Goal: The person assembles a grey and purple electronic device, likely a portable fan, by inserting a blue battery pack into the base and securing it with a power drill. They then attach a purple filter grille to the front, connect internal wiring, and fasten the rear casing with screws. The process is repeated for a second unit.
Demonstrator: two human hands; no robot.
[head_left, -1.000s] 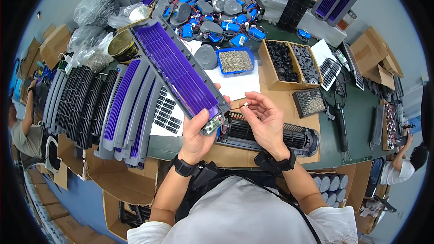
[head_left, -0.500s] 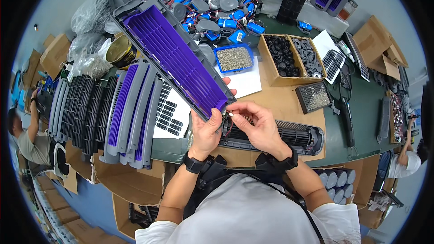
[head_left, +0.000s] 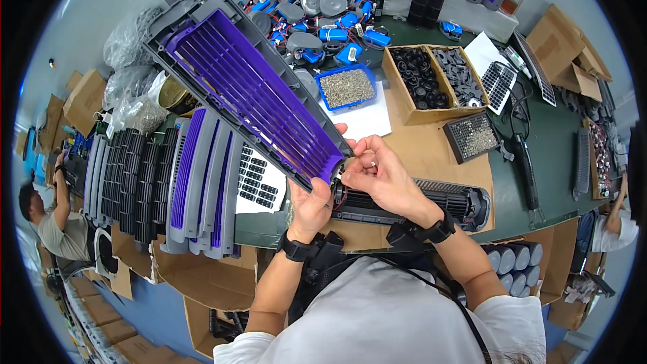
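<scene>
My left hand (head_left: 310, 210) grips the lower end of a long grey fan housing (head_left: 253, 91) with a purple slatted inner side, raised and tilted up to the left. My right hand (head_left: 389, 178) is closed in a pinch at that same end, beside thin wires. A tiny white piece (head_left: 373, 164) shows among its fingers; what the fingertips hold is too small to make out. Below my hands, a second grey housing (head_left: 482, 210) lies on the cardboard with a black ribbed fan roller (head_left: 435, 199) in it.
Upright grey-purple housings (head_left: 192, 182) and black rollers (head_left: 145, 182) stand at left. Behind are a blue tray of screws (head_left: 347, 87), a divided box of black parts (head_left: 414, 118) and a pile of blue-wrapped parts (head_left: 333, 34). An electric screwdriver (head_left: 524, 172) lies right. Other people work at both sides.
The housing's upper end has swung slightly left and flatter. My right hand has turned, its fingers curling more, and the white piece now sits further back from the fingertips.
</scene>
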